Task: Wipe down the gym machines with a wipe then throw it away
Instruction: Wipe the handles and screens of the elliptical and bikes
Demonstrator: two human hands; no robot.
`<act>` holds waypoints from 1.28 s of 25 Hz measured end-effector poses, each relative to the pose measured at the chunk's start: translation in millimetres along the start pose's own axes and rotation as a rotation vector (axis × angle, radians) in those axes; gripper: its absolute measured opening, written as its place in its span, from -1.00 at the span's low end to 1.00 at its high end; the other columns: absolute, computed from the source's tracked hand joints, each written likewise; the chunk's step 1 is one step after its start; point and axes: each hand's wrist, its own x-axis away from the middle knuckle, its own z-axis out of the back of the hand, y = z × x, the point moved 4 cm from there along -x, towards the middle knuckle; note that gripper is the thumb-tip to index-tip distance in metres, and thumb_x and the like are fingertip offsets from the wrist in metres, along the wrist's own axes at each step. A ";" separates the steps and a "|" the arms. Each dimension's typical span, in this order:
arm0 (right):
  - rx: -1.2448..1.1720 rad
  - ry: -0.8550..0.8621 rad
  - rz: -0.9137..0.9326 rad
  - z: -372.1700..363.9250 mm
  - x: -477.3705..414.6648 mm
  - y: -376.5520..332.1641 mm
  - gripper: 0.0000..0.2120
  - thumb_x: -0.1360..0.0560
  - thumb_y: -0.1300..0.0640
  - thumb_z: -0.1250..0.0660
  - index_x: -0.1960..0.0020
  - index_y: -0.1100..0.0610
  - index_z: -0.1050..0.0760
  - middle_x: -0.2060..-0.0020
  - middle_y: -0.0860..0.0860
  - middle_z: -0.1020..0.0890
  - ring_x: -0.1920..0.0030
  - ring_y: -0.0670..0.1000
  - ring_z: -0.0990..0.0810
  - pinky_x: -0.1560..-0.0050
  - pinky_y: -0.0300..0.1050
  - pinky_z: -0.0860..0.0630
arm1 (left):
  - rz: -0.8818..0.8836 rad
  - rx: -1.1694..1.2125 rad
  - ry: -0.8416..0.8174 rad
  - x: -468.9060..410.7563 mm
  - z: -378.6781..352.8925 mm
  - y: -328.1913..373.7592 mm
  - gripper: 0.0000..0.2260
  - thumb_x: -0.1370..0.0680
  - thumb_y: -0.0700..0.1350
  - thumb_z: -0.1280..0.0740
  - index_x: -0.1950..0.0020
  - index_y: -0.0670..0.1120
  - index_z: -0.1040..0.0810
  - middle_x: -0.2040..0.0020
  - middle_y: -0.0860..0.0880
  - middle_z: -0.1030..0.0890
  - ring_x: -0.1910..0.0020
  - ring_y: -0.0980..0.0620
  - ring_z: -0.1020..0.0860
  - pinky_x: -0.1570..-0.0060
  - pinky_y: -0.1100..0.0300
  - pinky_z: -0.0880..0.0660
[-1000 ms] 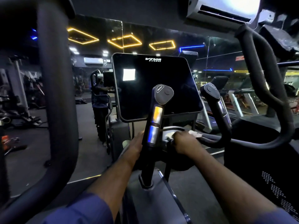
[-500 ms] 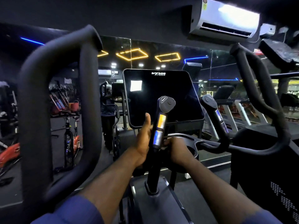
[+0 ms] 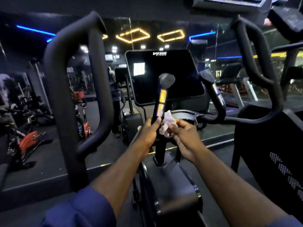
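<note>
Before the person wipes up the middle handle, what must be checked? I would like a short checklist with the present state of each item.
1. Wipe in hand: the right hand pinches the crumpled wipe. Ok.
2. Wipe on the handle: it lies against the handle's right side, just below the lit strips. Ok.
3. Handle steadied: the left hand grips it low down. Ok.
4. Way upward free: nothing covers the handle above the wipe. Ok.
5. Wipe damp and clean enough: cannot tell.
</note>
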 end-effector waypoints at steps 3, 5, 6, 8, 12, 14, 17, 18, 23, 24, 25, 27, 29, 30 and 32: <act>-0.134 0.022 -0.073 -0.5 24.3 6.5 -0.81 -0.59 0.41 -0.34 -0.20 0.36 -0.59 0.00 0.19 -0.71 0.06 0.03 -0.71 0.06 -0.20 -0.65 | 0.026 0.008 0.061 27.7 23.1 4.9 -0.79 -0.72 -0.02 -0.29 -0.28 -0.08 -0.61 -0.06 -0.03 -0.70 0.05 0.05 -0.65 0.14 0.19 -0.58; -0.139 0.028 -0.094 -3.2 45.5 14.8 -0.85 -0.59 0.40 -0.36 -0.15 0.31 -0.59 0.05 0.13 -0.72 0.11 -0.03 -0.73 0.09 -0.23 -0.65 | 0.041 -0.062 0.112 47.9 39.6 3.2 -0.82 -0.70 -0.01 -0.33 -0.16 -0.08 -0.65 -0.04 -0.03 -0.70 0.04 0.02 -0.63 0.13 0.12 -0.56; -0.131 0.039 -0.113 -5.6 59.8 20.5 -0.86 -0.59 0.38 -0.37 -0.13 0.29 -0.58 0.08 0.12 -0.73 0.13 -0.03 -0.73 0.09 -0.23 -0.65 | 0.056 -0.073 0.118 62.4 46.9 -0.2 -0.84 -0.69 -0.03 -0.34 -0.10 -0.08 -0.65 -0.03 -0.04 -0.71 0.07 0.00 -0.62 0.16 0.12 -0.55; -0.100 0.043 -0.165 -12.2 95.4 36.4 -0.88 -0.58 0.34 -0.40 -0.11 0.26 -0.58 0.12 0.10 -0.73 0.15 -0.03 -0.72 0.10 -0.23 -0.66 | 0.098 -0.070 0.111 100.6 66.4 -11.9 -0.85 -0.68 -0.06 -0.36 -0.06 -0.12 -0.65 0.00 -0.09 -0.72 0.12 -0.04 -0.61 0.21 0.10 -0.54; -0.010 -0.037 -0.290 -45.7 179.3 74.7 -0.99 -0.57 0.28 -0.42 0.03 0.21 -0.61 0.23 0.05 -0.71 0.26 -0.05 -0.66 0.20 -0.25 -0.63 | 0.213 -0.114 0.119 198.9 119.5 -37.8 -0.81 -0.69 -0.09 -0.36 -0.18 -0.19 -0.64 -0.10 -0.17 -0.73 0.12 -0.07 -0.63 0.22 0.11 -0.54; 0.020 -0.093 -0.359 -77.4 229.5 101.3 -0.96 -0.57 0.28 -0.41 0.05 0.21 -0.62 0.25 0.04 -0.70 0.30 -0.05 -0.61 0.29 -0.25 -0.58 | 0.276 -0.111 0.167 263.2 157.1 -51.3 -0.79 -0.69 -0.11 -0.34 -0.24 -0.20 -0.63 -0.15 -0.18 -0.72 0.10 -0.09 -0.64 0.22 0.12 -0.54; 0.035 -0.208 -0.496 -135.2 320.9 146.5 -0.96 -0.58 0.27 -0.40 0.02 0.20 -0.63 0.20 0.06 -0.71 0.25 -0.03 -0.60 0.25 -0.23 -0.57 | 0.337 -0.082 0.286 379.8 226.7 -65.4 -0.84 -0.68 -0.10 -0.37 -0.22 -0.08 -0.65 -0.21 -0.12 -0.71 0.04 -0.05 -0.66 0.14 0.08 -0.57; 0.037 -0.267 -0.545 -156.1 355.3 162.1 -0.95 -0.58 0.27 -0.39 0.00 0.19 -0.64 0.17 0.07 -0.72 0.23 -0.04 -0.63 0.21 -0.22 -0.59 | 0.351 -0.074 0.327 421.6 249.4 -68.5 -0.86 -0.67 -0.09 -0.38 -0.21 -0.04 -0.66 -0.20 -0.08 -0.71 0.03 -0.03 -0.67 0.13 0.09 -0.57; 0.100 -0.528 -0.752 -246.2 514.1 207.9 -0.83 -0.58 0.38 -0.36 -0.13 0.22 -0.63 0.09 0.13 -0.75 0.19 -0.01 -0.71 0.16 -0.16 -0.66 | 0.400 -0.050 0.579 604.4 329.8 -64.2 -0.73 -0.60 -0.17 -0.48 -0.29 -0.16 -0.61 0.06 -0.06 -0.69 0.21 0.06 -0.62 0.31 0.23 -0.51; 0.114 -0.585 -0.773 -264.1 541.1 213.0 -0.80 -0.58 0.39 -0.36 -0.16 0.24 -0.62 0.06 0.15 -0.75 0.16 0.02 -0.71 0.16 -0.15 -0.67 | 0.387 -0.075 0.635 634.7 342.9 -58.0 -0.72 -0.59 -0.21 -0.49 -0.28 -0.19 -0.60 0.07 -0.08 -0.68 0.26 0.08 -0.60 0.35 0.26 -0.50; 0.120 -0.640 -0.782 -281.5 563.9 216.9 -0.79 -0.57 0.39 -0.37 -0.19 0.25 -0.62 0.03 0.17 -0.75 0.15 0.03 -0.71 0.17 -0.15 -0.67 | 0.371 -0.116 0.693 661.6 355.3 -50.7 -0.74 -0.58 -0.24 -0.50 -0.25 -0.19 -0.60 0.08 -0.11 -0.67 0.28 0.09 -0.59 0.36 0.25 -0.49; 0.120 -0.739 -0.793 -311.6 600.4 225.2 -0.77 -0.57 0.38 -0.39 -0.21 0.26 -0.60 0.01 0.17 -0.75 0.14 0.03 -0.72 0.23 -0.18 -0.64 | 0.357 -0.189 0.812 708.0 379.3 -42.1 -0.79 -0.57 -0.31 -0.48 -0.17 -0.17 -0.61 0.11 -0.16 -0.66 0.31 0.09 -0.58 0.35 0.23 -0.49; 0.103 -0.833 -0.820 -338.2 635.1 234.1 -0.74 -0.55 0.40 -0.40 -0.23 0.27 -0.58 -0.01 0.18 -0.75 0.10 0.05 -0.72 0.16 -0.15 -0.66 | 0.373 -0.238 0.928 757.0 398.9 -32.2 -0.84 -0.58 -0.34 -0.45 -0.09 -0.13 -0.59 0.16 -0.16 -0.65 0.34 0.08 -0.57 0.35 0.22 -0.50; 0.089 -0.892 -0.845 -350.7 651.4 238.2 -0.74 -0.54 0.43 -0.39 -0.22 0.27 -0.57 0.02 0.16 -0.75 0.10 0.05 -0.71 0.13 -0.13 -0.65 | 0.384 -0.247 0.981 780.6 405.3 -27.3 -0.85 -0.59 -0.33 -0.44 -0.07 -0.13 -0.58 0.18 -0.15 -0.64 0.35 0.07 -0.57 0.34 0.20 -0.51; 0.093 -1.020 -0.928 -373.9 681.8 246.0 -0.73 -0.52 0.49 -0.37 -0.15 0.24 -0.57 0.13 0.11 -0.73 0.15 0.01 -0.71 0.17 -0.18 -0.66 | 0.397 -0.230 1.109 828.0 412.3 -16.0 -0.90 -0.62 -0.33 -0.40 -0.09 -0.18 -0.56 0.21 -0.12 -0.61 0.39 0.05 -0.53 0.36 0.20 -0.50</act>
